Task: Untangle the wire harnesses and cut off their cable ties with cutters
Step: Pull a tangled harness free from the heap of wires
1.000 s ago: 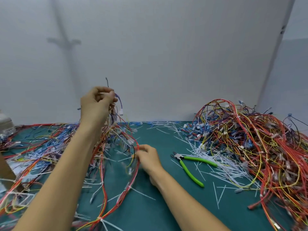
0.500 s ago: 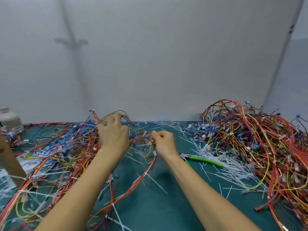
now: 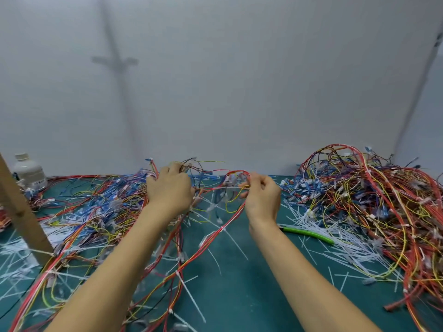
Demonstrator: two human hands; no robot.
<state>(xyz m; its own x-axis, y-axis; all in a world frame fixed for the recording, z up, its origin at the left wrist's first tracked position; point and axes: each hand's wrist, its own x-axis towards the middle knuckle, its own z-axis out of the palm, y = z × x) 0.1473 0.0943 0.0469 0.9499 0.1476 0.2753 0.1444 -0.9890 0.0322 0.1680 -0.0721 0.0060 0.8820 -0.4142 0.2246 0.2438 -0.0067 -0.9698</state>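
With my left hand point(image 3: 170, 188) gripping tangled wires point(image 3: 189, 165) and my right hand point(image 3: 262, 197) pinching the red harness point(image 3: 217, 232) above the table point(image 3: 239, 295), cutters point(image 3: 309, 233) lie beside my right wrist; cut offcuts point(image 3: 318, 221) litter the table, but cable ties point(image 3: 177, 273) and a tangled pile point(image 3: 371, 200) remain.

The left hand point(image 3: 169, 190) is down from its raised spot, the right hand point(image 3: 262, 197) is up off the mat point(image 3: 227, 271), a wire point(image 3: 223, 188) stretched between them
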